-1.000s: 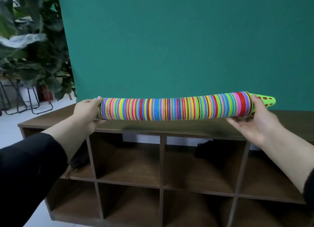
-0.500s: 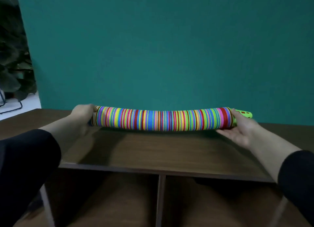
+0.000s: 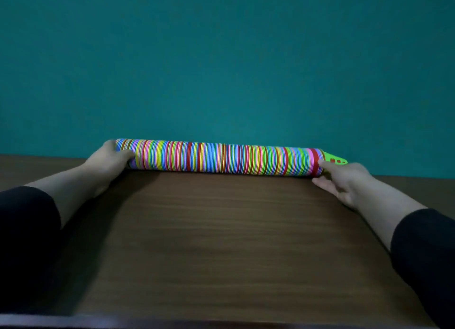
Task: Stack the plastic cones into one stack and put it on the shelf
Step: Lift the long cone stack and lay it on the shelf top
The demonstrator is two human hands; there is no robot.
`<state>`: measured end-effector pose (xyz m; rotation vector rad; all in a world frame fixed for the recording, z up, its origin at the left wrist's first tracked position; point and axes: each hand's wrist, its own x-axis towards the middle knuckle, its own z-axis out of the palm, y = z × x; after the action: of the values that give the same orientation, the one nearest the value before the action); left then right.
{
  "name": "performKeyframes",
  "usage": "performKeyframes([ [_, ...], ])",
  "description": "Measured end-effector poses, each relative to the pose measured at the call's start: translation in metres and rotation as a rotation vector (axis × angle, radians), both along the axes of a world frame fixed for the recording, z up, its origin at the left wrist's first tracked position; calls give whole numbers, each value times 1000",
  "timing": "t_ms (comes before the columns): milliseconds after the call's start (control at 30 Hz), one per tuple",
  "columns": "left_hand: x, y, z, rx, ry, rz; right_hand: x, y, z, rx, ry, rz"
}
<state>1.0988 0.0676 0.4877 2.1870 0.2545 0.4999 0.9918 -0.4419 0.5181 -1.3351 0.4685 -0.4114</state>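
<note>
We see left hand point(image 3: 108, 160) wrapped round wide end of cone stack point(image 3: 221, 157) at 9 o'clock, thumb curled over rims. Right hand point(image 3: 342, 178) at 3 o'clock, fingers near straight, bracing narrow end beside green tip point(image 3: 336, 159), cupping more than clamping. Stack lies on its side along far edge of shelf top point(image 3: 221, 242), apparently touching wood, close to teal wall point(image 3: 221, 57). Risks, we judge: round stack rolls toward us on release; end pressure lost, cones slide apart. No brand, label, writing readable.
</note>
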Motion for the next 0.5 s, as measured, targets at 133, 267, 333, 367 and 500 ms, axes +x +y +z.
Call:
performKeyframes([
  [133, -4, -14, -1, 174, -39, 27, 10, -7, -3, -186, 77, -55],
  [267, -14, -24, 6, 264, -52, 72, 13, -22, -5, -612, 236, -134],
  [333, -23, -30, 8, 288, -32, 100, 9, -22, -3, -864, 285, -152],
  [367, -29, -35, 9, 280, -41, 97, 9, -21, -3, -938, 270, -138],
  [500, -28, -37, 13, 123, -40, 67, 4, -19, -3, -1071, 203, -146],
])
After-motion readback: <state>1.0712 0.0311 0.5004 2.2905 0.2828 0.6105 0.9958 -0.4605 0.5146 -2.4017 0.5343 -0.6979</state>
